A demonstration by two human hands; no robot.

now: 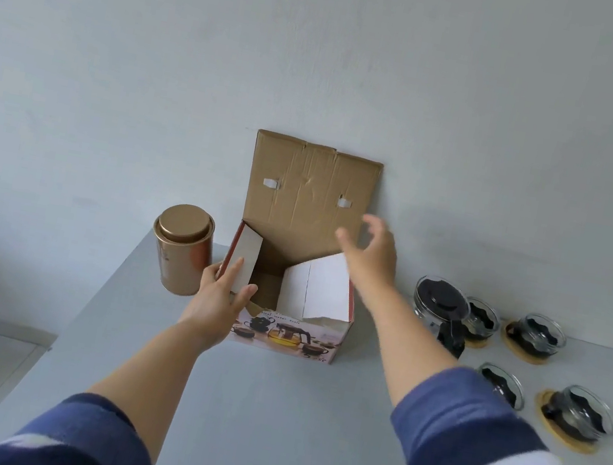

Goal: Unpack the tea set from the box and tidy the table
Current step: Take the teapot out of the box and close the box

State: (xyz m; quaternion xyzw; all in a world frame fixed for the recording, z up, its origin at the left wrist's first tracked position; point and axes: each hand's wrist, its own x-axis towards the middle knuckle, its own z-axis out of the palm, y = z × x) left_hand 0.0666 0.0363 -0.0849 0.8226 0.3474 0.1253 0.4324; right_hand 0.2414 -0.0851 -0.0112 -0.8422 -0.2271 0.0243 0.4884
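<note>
Cardboard, light and easily creased, forms the box [292,328], which is set at the far edge of the worktop [265,409]. The left hand [220,295] is laid with straight fingers [235,267] on the left side flap [248,250]; the right hand [371,252], fingers apart and holding nothing, is poised by the upright lid [306,179]. Flaps are probably best taken at their free edges. The fragile glass teapot [440,303] and cups [540,335] are gathered by the right edge.

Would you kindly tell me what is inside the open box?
Only bare cardboard shows inside the box; no tea ware is visible. The larger white flap hides part of the floor.
</note>
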